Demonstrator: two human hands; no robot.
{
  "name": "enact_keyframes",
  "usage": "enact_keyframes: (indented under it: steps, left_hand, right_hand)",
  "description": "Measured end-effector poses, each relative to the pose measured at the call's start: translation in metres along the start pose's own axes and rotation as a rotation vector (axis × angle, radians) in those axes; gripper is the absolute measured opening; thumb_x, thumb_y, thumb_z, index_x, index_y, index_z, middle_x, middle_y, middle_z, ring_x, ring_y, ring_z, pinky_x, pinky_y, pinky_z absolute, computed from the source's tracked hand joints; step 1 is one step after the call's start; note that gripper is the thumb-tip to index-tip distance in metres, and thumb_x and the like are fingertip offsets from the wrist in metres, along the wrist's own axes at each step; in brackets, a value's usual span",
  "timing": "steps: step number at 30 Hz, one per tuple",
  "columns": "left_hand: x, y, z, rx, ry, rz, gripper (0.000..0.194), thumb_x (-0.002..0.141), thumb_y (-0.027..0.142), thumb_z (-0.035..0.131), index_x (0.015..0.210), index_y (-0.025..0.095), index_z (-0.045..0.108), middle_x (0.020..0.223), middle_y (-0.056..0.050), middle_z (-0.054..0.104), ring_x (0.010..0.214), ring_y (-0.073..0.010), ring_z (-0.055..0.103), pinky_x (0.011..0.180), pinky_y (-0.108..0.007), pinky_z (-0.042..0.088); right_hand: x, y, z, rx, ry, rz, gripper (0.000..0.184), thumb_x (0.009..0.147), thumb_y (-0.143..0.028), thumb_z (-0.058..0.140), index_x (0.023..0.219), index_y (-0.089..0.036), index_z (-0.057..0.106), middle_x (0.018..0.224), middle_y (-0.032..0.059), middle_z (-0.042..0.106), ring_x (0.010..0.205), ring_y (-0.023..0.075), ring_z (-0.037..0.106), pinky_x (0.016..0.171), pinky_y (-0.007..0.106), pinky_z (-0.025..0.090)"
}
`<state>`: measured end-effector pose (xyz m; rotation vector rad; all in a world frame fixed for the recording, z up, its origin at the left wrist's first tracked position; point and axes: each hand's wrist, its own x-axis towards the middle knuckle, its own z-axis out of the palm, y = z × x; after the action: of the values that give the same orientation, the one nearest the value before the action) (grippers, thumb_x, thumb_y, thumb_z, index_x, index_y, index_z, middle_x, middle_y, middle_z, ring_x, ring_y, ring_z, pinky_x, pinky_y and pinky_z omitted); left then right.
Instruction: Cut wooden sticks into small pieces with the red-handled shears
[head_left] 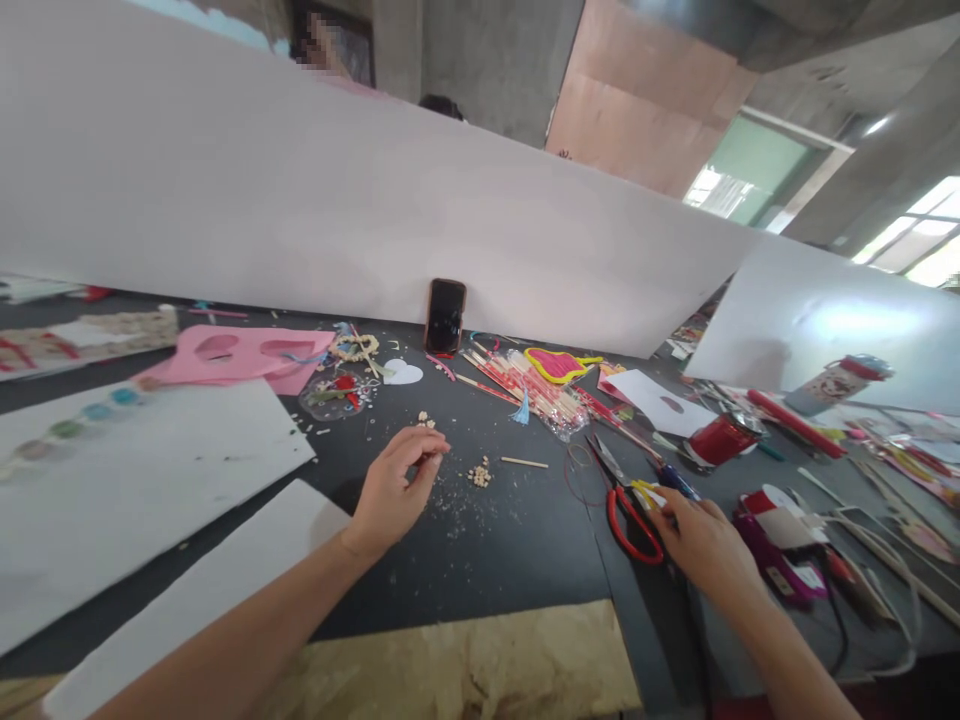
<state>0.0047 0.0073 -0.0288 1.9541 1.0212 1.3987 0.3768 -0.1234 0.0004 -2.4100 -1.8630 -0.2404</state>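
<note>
My left hand [401, 485] is above the dark table, thumb and fingertips pressed together; anything between them is too small or hidden to name. Just right of it lies a small pile of pale wooden bits [479, 472], with a short thin stick [524, 462] beside it. A few more pale bits [426, 420] sit behind the hand. My right hand [701, 540] is at the right, fingers closed around a small yellow object [646, 492], partly covered by the fingers. Touching close by are scissors with red handles [634, 528] and a dark blue tool [677, 481].
A phone [445, 316] leans against the white partition [480, 230]. Printed sticks [517, 385], a pink-yellow shape [556, 365], and a white heart [403, 372] lie behind. White boards [150, 470] cover the left; a red can [722, 440] and purple device [780, 560] stand right.
</note>
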Motion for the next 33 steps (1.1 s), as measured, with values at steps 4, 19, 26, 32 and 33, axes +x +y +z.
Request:
enact_keyframes:
  steps: [4, 19, 26, 32, 33]
  left_hand:
    - [0.001, -0.001, -0.001, 0.005, 0.0, 0.002, 0.016, 0.08, 0.013, 0.048, 0.084, 0.02, 0.062, 0.096, -0.008, 0.06, 0.091, -0.0183, 0.057, 0.076, -0.027, 0.047]
    - [0.003, -0.006, -0.002, -0.028, -0.034, -0.04, 0.018, 0.079, 0.014, 0.048, 0.088, 0.022, 0.061, 0.096, -0.007, 0.06, 0.091, -0.0188, 0.057, 0.073, -0.027, 0.046]
    - [0.003, -0.006, -0.001, -0.035, -0.037, -0.039, 0.018, 0.079, 0.013, 0.047, 0.089, 0.021, 0.061, 0.098, -0.007, 0.06, 0.093, -0.0186, 0.057, 0.072, -0.026, 0.046]
    - [0.004, -0.006, -0.002, -0.031, -0.051, -0.019, 0.018, 0.08, 0.013, 0.046, 0.088, 0.022, 0.061, 0.096, -0.007, 0.061, 0.094, -0.0192, 0.056, 0.073, -0.028, 0.046]
    - [0.004, -0.007, -0.002, -0.032, -0.049, -0.018, 0.018, 0.08, 0.014, 0.047, 0.087, 0.022, 0.061, 0.096, -0.007, 0.061, 0.095, -0.0194, 0.056, 0.074, -0.028, 0.047]
  right_hand:
    - [0.01, -0.01, -0.001, 0.071, 0.0, 0.033, 0.028, 0.076, -0.032, 0.041, 0.095, -0.023, 0.06, 0.079, 0.0103, 0.066, 0.083, 0.0296, 0.057, 0.081, 0.046, 0.04]
    - [0.038, -0.082, -0.035, 1.455, -0.247, 0.09, 0.061, 0.082, -0.066, 0.014, 0.12, -0.028, 0.043, 0.128, 0.0093, 0.05, 0.115, 0.0213, 0.049, 0.094, 0.042, 0.041]
    - [0.038, -0.108, -0.032, 1.751, -0.421, 0.131, 0.061, 0.08, -0.068, 0.019, 0.119, -0.028, 0.045, 0.128, 0.0094, 0.05, 0.12, 0.0223, 0.043, 0.101, 0.046, 0.032]
    - [0.039, -0.117, -0.028, 1.766, -0.454, 0.113, 0.057, 0.083, -0.063, 0.022, 0.129, -0.031, 0.034, 0.136, 0.0059, 0.043, 0.123, 0.0189, 0.039, 0.103, 0.042, 0.031]
    - [0.038, -0.119, -0.027, 1.753, -0.45, 0.107, 0.055, 0.084, -0.061, 0.025, 0.129, -0.032, 0.034, 0.136, 0.0053, 0.042, 0.123, 0.0189, 0.039, 0.103, 0.042, 0.032]
